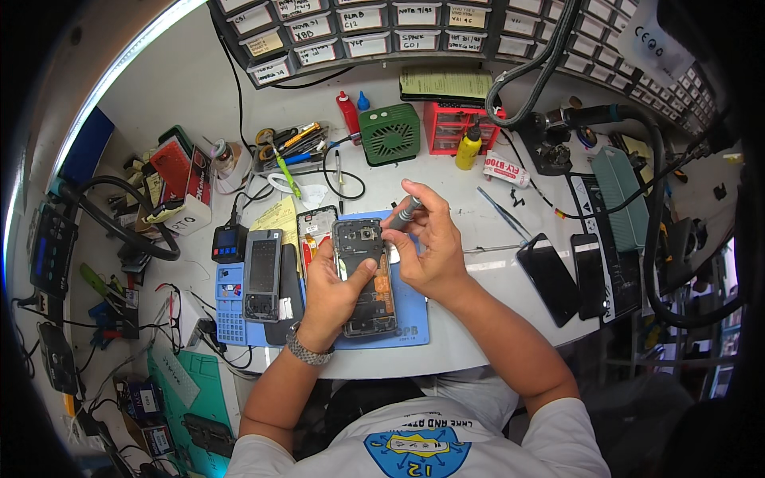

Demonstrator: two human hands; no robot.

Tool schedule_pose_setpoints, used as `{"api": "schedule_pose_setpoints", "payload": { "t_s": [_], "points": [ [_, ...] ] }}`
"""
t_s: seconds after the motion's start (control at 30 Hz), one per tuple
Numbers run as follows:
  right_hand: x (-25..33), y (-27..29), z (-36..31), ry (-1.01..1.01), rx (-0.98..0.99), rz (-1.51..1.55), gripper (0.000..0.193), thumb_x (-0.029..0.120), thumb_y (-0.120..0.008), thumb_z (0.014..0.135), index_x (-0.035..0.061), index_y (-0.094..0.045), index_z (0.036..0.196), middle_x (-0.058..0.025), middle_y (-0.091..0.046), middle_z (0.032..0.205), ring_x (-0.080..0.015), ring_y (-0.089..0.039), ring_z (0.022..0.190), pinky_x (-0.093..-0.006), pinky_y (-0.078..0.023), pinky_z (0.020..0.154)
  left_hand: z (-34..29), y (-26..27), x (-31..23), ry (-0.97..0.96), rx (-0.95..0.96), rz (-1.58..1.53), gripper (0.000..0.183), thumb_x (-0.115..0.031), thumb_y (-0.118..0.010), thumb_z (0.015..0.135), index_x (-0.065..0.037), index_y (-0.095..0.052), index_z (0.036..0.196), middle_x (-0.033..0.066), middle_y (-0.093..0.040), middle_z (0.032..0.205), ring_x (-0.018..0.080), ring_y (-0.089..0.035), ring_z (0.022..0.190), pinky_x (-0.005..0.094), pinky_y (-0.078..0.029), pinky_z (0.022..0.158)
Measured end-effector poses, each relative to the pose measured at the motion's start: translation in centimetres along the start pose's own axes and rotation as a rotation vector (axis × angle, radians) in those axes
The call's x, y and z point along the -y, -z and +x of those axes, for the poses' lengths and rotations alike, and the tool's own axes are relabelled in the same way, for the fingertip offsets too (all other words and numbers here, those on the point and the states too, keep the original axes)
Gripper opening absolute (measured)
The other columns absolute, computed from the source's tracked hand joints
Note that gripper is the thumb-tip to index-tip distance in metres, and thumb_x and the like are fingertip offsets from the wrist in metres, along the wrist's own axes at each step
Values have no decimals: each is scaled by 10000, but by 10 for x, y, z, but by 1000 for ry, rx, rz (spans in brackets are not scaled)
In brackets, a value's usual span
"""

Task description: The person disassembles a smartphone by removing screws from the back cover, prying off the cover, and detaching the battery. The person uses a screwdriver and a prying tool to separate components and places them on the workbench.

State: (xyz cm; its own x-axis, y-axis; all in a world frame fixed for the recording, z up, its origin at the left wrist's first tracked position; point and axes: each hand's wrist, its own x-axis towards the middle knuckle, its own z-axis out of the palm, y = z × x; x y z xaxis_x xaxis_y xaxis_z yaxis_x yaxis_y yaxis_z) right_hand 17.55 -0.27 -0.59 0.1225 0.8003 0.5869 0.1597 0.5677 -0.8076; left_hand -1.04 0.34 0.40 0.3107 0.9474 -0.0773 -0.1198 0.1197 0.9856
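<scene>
An opened phone (358, 245) with its inner parts bare is held over the blue work mat (410, 319). My left hand (336, 287) is closed round its left side, with the thumb lying across its middle. In my right hand (432, 247), a grey screwdriver (407, 212) is gripped between the fingers near the phone's upper right edge. Its tip is too small to make out. Behind the held phone lies another opened phone part (320, 218). A grey phone frame (263, 271) rests left of my left hand.
Two dark phones (550, 280) and tweezers (504, 213) lie to the right. A green fan (390, 134), red drawer box (446, 127) and yellow bottle (468, 150) stand behind. Labelled drawers (362, 44) line the back. Cables and a tool tray (295, 151) are at left.
</scene>
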Motion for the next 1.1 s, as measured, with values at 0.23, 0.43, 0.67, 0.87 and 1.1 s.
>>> {"api": "schedule_pose_setpoints", "payload": {
  "t_s": [0.23,0.43,0.67,0.87,1.1],
  "points": [
    [-6,-2,1,-26,-90,54,695,-156,-632,978,23,-365,1595,-144,-564,1197,-215,-725,1070,-335,-660,935,-1,-3,-2,0,4,-5,422,4,-781,969,35,-612,1354,96,-778,1174,129,-749,998,284,-606,883],
    [-6,-1,1,9,-73,-22,678,-157,-681,938,35,-457,1548,-144,-595,1165,-226,-731,1031,-333,-663,924,-1,-2,-2,-2,16,-18,435,10,-779,968,35,-598,1364,100,-774,1169,132,-749,998,284,-608,886],
    [-5,9,4,230,-1,-259,656,-106,-803,887,35,-555,1477,-188,-692,1207,-235,-740,1032,-337,-627,868,-1,-4,-2,-16,17,-19,434,12,-776,967,31,-597,1362,91,-764,1162,128,-743,998,279,-607,882],
    [7,2,12,226,-67,-281,678,-158,-764,847,80,-601,1461,-174,-654,1269,-246,-726,974,-362,-619,832,-2,-1,0,-5,7,3,416,8,-780,965,24,-614,1346,81,-764,1164,124,-738,998,286,-603,896],
    [-2,2,2,142,10,-113,696,-159,-751,846,85,-570,1473,-146,-594,1235,-244,-726,1050,-339,-614,853,-1,-2,3,-14,5,-17,413,7,-784,965,18,-620,1344,74,-761,1172,120,-736,1008,287,-600,912]
  ]
}}
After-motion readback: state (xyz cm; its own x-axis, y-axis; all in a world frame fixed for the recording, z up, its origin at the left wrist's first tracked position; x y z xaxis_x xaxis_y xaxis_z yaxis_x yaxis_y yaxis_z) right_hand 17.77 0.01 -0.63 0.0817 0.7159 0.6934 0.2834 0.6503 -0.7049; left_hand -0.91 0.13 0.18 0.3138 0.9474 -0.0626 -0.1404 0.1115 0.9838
